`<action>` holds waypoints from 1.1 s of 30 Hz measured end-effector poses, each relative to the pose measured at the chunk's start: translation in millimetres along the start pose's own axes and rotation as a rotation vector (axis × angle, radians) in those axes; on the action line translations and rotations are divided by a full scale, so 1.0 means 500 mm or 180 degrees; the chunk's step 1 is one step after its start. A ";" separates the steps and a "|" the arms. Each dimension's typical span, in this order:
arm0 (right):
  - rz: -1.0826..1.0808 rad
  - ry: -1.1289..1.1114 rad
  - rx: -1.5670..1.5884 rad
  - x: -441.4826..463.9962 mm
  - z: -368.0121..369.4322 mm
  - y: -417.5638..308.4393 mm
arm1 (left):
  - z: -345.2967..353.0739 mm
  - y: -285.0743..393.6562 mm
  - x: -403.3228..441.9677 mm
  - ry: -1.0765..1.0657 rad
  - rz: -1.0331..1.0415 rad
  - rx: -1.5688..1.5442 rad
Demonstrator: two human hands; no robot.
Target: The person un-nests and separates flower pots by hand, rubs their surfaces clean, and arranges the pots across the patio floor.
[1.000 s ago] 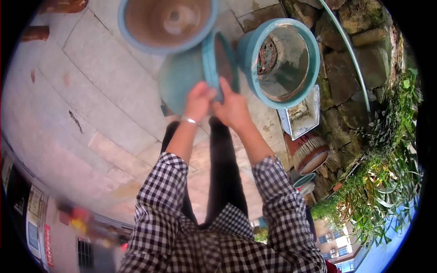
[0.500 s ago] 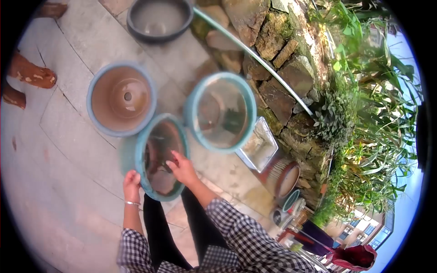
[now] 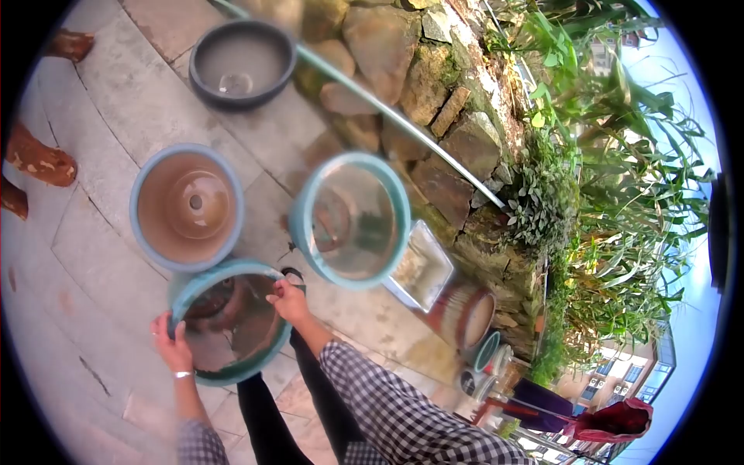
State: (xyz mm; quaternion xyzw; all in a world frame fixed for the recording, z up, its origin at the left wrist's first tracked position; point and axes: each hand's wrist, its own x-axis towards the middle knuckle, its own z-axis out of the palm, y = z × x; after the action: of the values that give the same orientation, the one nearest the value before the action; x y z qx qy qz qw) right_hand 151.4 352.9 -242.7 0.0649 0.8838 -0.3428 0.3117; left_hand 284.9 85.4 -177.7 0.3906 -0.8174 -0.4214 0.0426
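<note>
A large teal pot (image 3: pixel 232 372) is held between both hands, its open mouth facing the camera. My left hand (image 3: pixel 172 345) grips the rim on the left side, with a bracelet at the wrist. On the right side of the same rim, my right hand (image 3: pixel 288 301) has its fingers closed. Just above it stands a blue-rimmed pot (image 3: pixel 186 205) with a brown inside and a hole in its bottom. A second teal pot (image 3: pixel 353 221) stands to the right, near my right hand.
A dark oval basin (image 3: pixel 242 62) lies farther up on the paving. Beside the second teal pot are a rectangular tray (image 3: pixel 422 267) and a red-brown pot (image 3: pixel 465 314). A stone wall (image 3: pixel 387 46) with plants and a pale hose (image 3: pixel 403 120) runs along the right. Wooden legs (image 3: pixel 39 155) show at left.
The held teal pot has turned so its mouth faces up more fully. My right hand has moved from inside the opening to the rim. The view has shifted.
</note>
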 end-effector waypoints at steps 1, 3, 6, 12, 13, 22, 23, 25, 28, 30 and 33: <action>-0.0138 0.0045 -0.0132 -0.004 0.003 -0.018 | -0.004 -0.014 0.010 0.0094 0.0072 0.0151; 0.0187 -0.0088 -0.0234 -0.012 0.005 -0.043 | -0.010 -0.027 0.025 0.0197 0.0253 0.0432; 0.0059 0.0099 -0.0557 -0.026 0.012 -0.066 | -0.020 -0.023 0.051 0.0186 0.0366 0.0872; -0.0875 0.0984 -0.1345 -0.024 0.009 -0.101 | -0.026 0.028 0.067 -0.0171 0.0372 0.1641; -0.0850 0.1045 -0.1380 -0.019 0.008 -0.107 | -0.025 0.030 0.067 -0.0154 0.0384 0.1615; -0.0907 -0.0022 -0.1516 0.035 -0.002 -0.140 | -0.039 0.009 0.086 -0.0129 0.0333 0.1480; -0.0864 -0.0183 -0.1612 0.025 0.006 -0.152 | -0.037 -0.002 0.091 -0.0098 0.0273 0.1482; -0.1123 -0.0288 -0.1457 0.007 0.014 -0.180 | -0.075 -0.034 0.091 -0.0171 0.0054 0.1643; -0.1361 -0.0407 -0.1252 -0.017 0.049 -0.197 | -0.105 -0.084 0.090 0.0128 -0.0226 0.1572; -0.1517 -0.0555 -0.0954 -0.024 0.061 -0.221 | -0.121 -0.111 0.089 0.0156 -0.0482 0.1687; -0.1724 -0.1060 -0.1021 -0.019 0.085 -0.221 | -0.134 -0.158 0.079 0.0292 -0.0664 0.1733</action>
State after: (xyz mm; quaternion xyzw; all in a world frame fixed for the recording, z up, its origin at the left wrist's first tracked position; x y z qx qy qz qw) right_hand 144.0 242.8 -198.9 -0.2782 0.8486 -0.2757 0.3555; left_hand 331.6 -12.0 -202.2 0.4882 -0.8530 -0.1705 -0.0704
